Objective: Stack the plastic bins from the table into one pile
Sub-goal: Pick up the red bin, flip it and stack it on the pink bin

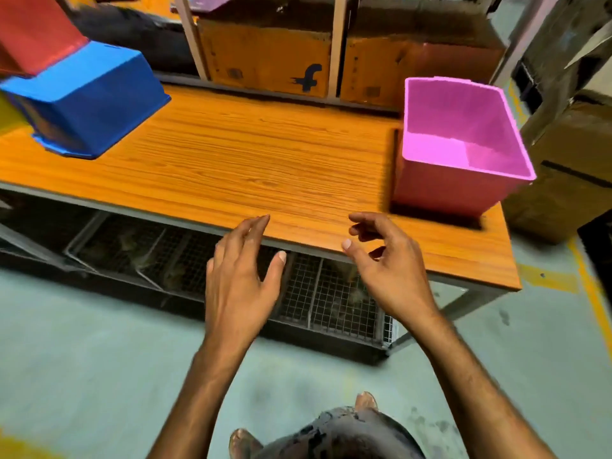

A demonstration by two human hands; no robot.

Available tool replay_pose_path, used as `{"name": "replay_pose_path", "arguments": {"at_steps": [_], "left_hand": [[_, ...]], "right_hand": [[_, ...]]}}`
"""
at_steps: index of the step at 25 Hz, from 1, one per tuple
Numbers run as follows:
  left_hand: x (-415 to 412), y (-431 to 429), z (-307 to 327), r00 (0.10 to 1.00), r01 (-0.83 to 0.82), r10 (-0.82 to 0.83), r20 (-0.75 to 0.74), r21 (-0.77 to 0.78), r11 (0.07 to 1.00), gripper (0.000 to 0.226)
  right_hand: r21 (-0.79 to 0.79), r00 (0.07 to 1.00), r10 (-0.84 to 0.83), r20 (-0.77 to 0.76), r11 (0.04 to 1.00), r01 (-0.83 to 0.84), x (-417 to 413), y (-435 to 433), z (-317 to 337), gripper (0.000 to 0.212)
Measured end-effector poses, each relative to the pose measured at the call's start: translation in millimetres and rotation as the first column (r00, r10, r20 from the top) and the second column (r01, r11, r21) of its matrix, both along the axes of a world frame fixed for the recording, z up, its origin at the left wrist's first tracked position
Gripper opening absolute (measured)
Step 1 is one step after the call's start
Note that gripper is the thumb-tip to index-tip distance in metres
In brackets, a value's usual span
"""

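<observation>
A pink plastic bin (pixel 460 140) stands upright and empty on the right end of the orange wooden table (pixel 231 154). At the far left a blue bin (pixel 92 97) lies tipped on its side, with a red bin (pixel 36 28) above and behind it; whether they nest I cannot tell. My left hand (pixel 241 276) hovers at the table's front edge, fingers apart, holding nothing. My right hand (pixel 384 260) hangs beside it, fingers loosely curled and empty, below and left of the pink bin.
Cardboard boxes (pixel 268 58) sit on shelving behind the table, split by pale uprights (pixel 339 44). Wire mesh baskets (pixel 331 293) lie under the table. More boxes (pixel 569 160) stand at the right. Grey floor with yellow lines (pixel 592 293) lies around my feet.
</observation>
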State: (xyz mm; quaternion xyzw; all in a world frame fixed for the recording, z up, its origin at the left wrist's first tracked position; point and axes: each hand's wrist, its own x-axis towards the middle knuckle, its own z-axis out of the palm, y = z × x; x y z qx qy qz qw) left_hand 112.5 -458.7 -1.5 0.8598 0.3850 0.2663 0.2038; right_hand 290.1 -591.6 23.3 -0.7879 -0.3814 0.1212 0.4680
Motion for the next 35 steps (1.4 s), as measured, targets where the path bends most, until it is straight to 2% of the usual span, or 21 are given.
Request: {"name": "replay_pose_path", "arguments": {"at_steps": [4,8,11,16,22,29,35], "left_hand": [[-90,34,-6,0.996,-0.084,0.084,0.005,-0.026,0.996,0.062],[-160,84,2,0.978,-0.2,0.202,0.046,-0.047,0.979,0.066],[-199,134,7,0.967,-0.253,0.254,0.021,-0.04,0.967,0.066],[-218,219,-4,0.963,-0.27,0.269,-0.017,-0.082,0.959,0.063],[-228,332,-2,0.96,-0.267,0.273,0.061,-0.091,0.959,0.062],[-231,478,37,0.95,-0.281,0.28,0.136,-0.007,0.96,0.058],[-236,614,44,0.954,-0.189,0.18,0.24,0.015,0.982,0.051]], "right_hand": [[-0.045,0.994,0.105,0.042,0.994,-0.103,-91,58,-15,0.039],[-0.016,0.985,0.17,0.03,0.985,-0.169,-151,118,-11,0.04],[0.013,0.973,0.229,-0.006,0.973,-0.229,-187,173,-5,0.037],[0.05,0.953,0.28,-0.114,0.96,-0.276,-217,261,-10,0.034],[0.13,0.951,0.273,-0.145,0.958,-0.255,-223,383,-16,0.031],[0.185,0.958,0.287,-0.001,0.941,-0.282,-228,541,27,0.03],[0.212,0.978,0.166,0.128,0.958,-0.191,-233,673,51,0.027]]}}
